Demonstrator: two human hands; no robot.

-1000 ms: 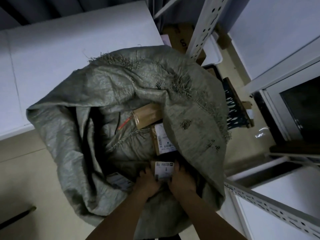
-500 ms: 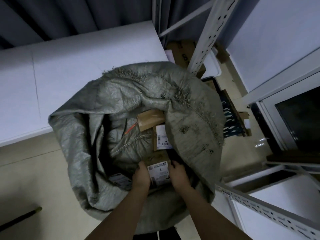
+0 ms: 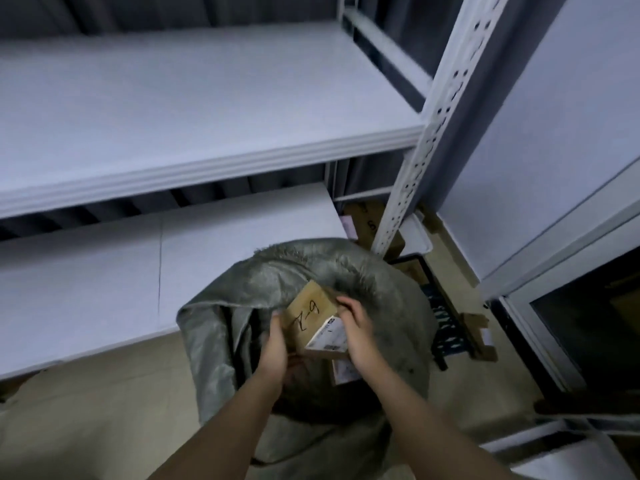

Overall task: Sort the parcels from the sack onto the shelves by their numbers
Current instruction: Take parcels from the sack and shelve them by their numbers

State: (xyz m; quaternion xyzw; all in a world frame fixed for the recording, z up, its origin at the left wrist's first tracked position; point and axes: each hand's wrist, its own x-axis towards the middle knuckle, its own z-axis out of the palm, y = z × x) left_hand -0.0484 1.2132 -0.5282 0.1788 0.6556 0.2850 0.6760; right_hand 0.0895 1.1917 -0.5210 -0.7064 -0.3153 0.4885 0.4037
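A small brown cardboard parcel (image 3: 311, 311) with a handwritten number on its top and a white label on its side is held above the open grey woven sack (image 3: 391, 306). My left hand (image 3: 275, 344) grips its left edge and my right hand (image 3: 356, 327) grips its right side over the label. Another labelled parcel (image 3: 343, 370) shows inside the sack below my hands. Two white shelves face me: a lower shelf (image 3: 104, 289) and an upper shelf (image 3: 173, 109), both bare.
A perforated white shelf upright (image 3: 426, 133) rises at the right of the shelves. Behind the sack on the floor lie cardboard boxes (image 3: 367, 220), a white bin (image 3: 419, 237) and a dark crate (image 3: 446, 320). A glass door frame (image 3: 554, 306) stands at the right.
Both hands lifted the parcel out of the sack and turned it so the handwritten number faces up. My view tilted up, bringing the upper shelf into sight.
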